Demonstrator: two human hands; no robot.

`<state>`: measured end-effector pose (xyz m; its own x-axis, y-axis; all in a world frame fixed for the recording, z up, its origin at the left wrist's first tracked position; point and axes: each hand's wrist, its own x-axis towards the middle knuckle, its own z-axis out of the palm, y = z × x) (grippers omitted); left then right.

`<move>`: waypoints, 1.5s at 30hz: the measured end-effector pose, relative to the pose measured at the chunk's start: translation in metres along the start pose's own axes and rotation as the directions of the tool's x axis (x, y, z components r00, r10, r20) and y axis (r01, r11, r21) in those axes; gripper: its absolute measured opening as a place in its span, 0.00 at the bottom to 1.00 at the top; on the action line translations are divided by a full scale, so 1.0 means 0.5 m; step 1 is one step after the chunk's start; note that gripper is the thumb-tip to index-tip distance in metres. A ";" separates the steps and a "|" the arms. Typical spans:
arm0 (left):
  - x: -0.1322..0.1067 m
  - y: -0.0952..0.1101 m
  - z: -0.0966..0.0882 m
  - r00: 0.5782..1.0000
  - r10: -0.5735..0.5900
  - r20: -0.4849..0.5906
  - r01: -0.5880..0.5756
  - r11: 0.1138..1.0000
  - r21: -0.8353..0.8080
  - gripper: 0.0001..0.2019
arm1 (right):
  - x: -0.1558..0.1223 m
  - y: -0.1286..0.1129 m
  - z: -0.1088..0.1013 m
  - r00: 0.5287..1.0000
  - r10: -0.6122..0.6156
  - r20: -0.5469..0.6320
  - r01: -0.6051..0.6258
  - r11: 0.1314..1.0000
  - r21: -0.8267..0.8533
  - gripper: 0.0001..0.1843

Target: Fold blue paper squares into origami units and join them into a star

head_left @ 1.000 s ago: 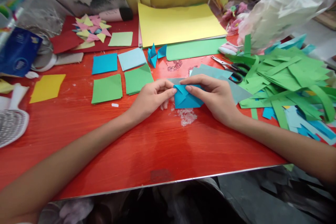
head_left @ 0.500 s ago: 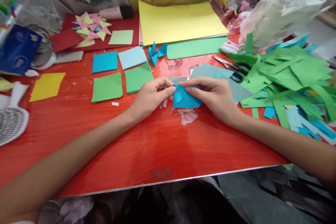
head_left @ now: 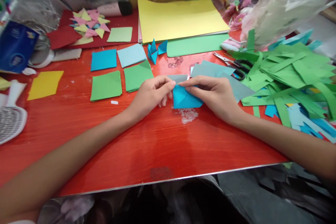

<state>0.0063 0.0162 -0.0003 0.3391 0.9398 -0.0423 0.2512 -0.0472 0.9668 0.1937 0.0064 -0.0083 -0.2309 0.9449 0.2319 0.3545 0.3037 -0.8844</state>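
A partly folded sheet of blue paper [head_left: 187, 98] is held between my two hands, just above the red table [head_left: 157, 140]. My left hand [head_left: 154, 92] pinches its upper left corner between thumb and fingers. On the opposite side, my right hand [head_left: 211, 94] grips the upper edge with thumb and forefinger. Fingers hide the top of the sheet. Grey-blue paper sheets [head_left: 210, 70] lie behind and under my right hand. Farther back stand small folded blue paper pieces [head_left: 153, 52] with pointed tips.
Left of my hands lie green paper squares [head_left: 106, 85], a blue square [head_left: 103, 59] and pale blue squares [head_left: 132, 55]. Scissors [head_left: 236, 66] rest beside a heap of green paper strips [head_left: 288, 73] on the right. A yellow sheet stack [head_left: 181, 19] is at the back; a hairbrush [head_left: 12, 122] lies far left.
The small raised flap at the blue paper's left side now lies flatter, and its front looks smoother. Both hands keep nearly the same place and grip.
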 end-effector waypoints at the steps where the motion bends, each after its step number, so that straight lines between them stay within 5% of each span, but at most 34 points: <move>1: 0.000 0.000 0.000 1.000 0.007 0.003 -0.007 1.000 0.011 0.12 | 0.000 0.000 0.000 1.000 -0.004 0.003 0.004 1.000 -0.001 0.11; 16: 0.000 -0.007 -0.002 0.996 0.069 0.054 -0.072 0.996 0.052 0.08 | 0.005 0.010 0.003 0.994 0.082 0.068 -0.094 0.972 0.214 0.11; 26: -0.001 -0.005 0.000 0.996 0.089 -0.027 -0.088 0.996 0.027 0.09 | 0.012 0.019 0.003 0.984 0.153 0.089 -0.175 0.922 0.346 0.04; 35: 0.013 -0.020 -0.006 0.968 0.024 -0.251 -0.075 0.978 -0.196 0.06 | 0.024 0.014 0.001 0.962 0.263 0.070 -0.259 0.804 0.535 0.15; 39: 0.013 -0.020 -0.006 0.980 0.005 -0.200 -0.050 0.975 -0.219 0.06 | 0.018 0.005 0.003 0.958 0.221 0.183 -0.283 0.827 0.485 0.15; 45: 0.001 -0.007 0.000 1.000 0.005 0.012 -0.004 0.996 -0.085 0.09 | 0.019 0.013 0.003 0.963 0.244 0.112 -0.266 0.806 0.529 0.14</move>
<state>0.0056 0.0168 -0.0037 0.3513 0.9354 -0.0403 0.1714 -0.0219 0.9850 0.1925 0.0172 -0.0124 -0.2368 0.9708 -0.0379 -0.1327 -0.0710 -0.9886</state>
